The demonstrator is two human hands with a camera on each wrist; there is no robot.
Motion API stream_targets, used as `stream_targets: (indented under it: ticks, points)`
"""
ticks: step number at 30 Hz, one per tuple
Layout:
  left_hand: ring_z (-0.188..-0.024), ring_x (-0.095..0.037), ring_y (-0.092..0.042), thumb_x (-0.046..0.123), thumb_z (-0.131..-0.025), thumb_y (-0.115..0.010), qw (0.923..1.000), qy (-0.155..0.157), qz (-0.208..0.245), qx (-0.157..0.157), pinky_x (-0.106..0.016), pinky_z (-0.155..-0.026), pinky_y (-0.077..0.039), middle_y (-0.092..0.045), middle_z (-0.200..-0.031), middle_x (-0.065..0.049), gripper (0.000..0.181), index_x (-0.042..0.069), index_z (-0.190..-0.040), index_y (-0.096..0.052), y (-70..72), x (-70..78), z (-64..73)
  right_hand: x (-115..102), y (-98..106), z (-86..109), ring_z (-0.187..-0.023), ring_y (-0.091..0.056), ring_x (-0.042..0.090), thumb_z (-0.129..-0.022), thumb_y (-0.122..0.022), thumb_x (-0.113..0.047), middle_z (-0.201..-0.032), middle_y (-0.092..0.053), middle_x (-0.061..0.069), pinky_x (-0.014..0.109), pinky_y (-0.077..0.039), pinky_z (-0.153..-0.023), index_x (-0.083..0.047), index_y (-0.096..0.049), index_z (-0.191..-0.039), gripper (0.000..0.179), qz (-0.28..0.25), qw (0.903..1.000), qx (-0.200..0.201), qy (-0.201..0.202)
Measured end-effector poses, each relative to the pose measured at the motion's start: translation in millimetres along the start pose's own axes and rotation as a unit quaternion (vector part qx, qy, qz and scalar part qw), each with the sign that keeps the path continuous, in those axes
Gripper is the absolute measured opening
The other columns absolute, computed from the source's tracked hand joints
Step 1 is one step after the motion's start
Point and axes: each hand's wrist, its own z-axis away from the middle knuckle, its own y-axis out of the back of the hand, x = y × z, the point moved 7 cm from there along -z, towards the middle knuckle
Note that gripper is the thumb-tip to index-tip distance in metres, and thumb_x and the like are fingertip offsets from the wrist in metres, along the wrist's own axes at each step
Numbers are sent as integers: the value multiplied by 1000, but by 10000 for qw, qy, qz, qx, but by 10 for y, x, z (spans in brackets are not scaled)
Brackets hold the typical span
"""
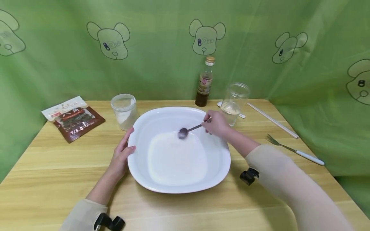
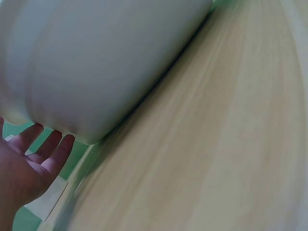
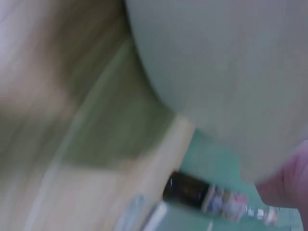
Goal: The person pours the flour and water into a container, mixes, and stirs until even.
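Note:
A large white basin [image 1: 176, 166] stands on the table in front of me. My left hand [image 1: 119, 158] holds its left rim, thumb over the edge; in the left wrist view the fingers [image 2: 57, 147] touch the outer wall. With my right hand [image 1: 215, 124] I pinch the handle of a dark metal spoon [image 1: 183, 132], its bowl over the inside of the basin. The spoon's bowl is slightly blurred, so its contents are unclear. Behind the left rim is a clear jar [image 1: 124, 112] of white powder or grains. A jar of clear liquid [image 1: 231, 112] stands behind my right hand.
A dark sauce bottle [image 1: 204, 85] stands at the back. A brown-and-white food packet [image 1: 76, 122] lies far left. On the right are a white-handled fork [image 1: 295, 150] and pale chopsticks [image 1: 273, 120]. Behind the liquid jar lies a partly hidden white utensil [image 1: 242, 115]. A green curtain [image 1: 162, 70] closes off the back.

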Motion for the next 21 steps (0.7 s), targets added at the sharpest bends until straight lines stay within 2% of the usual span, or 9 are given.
stream_targets:
  ticks: [5, 8, 10, 15, 21]
  points:
    - [-96, -16, -48, 5, -77, -43, 10000, -21, -13, 24, -29, -72, -50, -30, -130, -10, 62, 12, -136, -26, 7, -8, -2, -103, -312, 9, -40, -44, 12, -79, -56, -3, -53, -53, 8, 19, -34, -35, 3, -49, -81, 9, -607, 9965, -507, -280]
    - [-96, -15, -48, 5, -77, -43, 10000, -41, -43, 34, -28, -72, -49, -30, -130, -10, 61, 12, -136, -27, 7, -15, -4, -149, -418, 96, -38, -40, 11, -78, -56, -3, -50, -51, 7, 18, -29, -33, 1, -49, -79, 9, -655, 9934, -893, -307]
    - [-96, -16, -48, 5, -77, -43, 10000, -39, -12, 27, -28, -72, -49, -30, -131, -10, 62, 11, -136, -26, 3, -15, -3, -164, -437, 174, -38, -39, 11, -78, -57, -3, -49, -51, 7, 18, -29, -33, 1, -49, -79, 8, -597, 9916, -1120, -270]
    - [-96, -17, -49, 4, -76, -43, 10000, -45, 52, -7, -29, -71, -50, -29, -130, -11, 63, 11, -136, -25, -3, -2, 2, -149, -318, 373, -39, -42, 12, -77, -57, -2, -50, -51, 7, 20, -35, -35, 1, -51, -79, 7, -158, 9897, -1419, 43]
    - [-94, -16, -50, 5, -77, -43, 10000, -57, -55, 4, -28, -70, -50, -30, -130, -11, 62, 11, -136, -26, 9, 1, -4, -30, -18, 488, -45, -47, 14, -76, -57, 0, -53, -50, 6, 23, -40, -38, 3, -52, -81, 8, 158, 9908, -1305, 312]
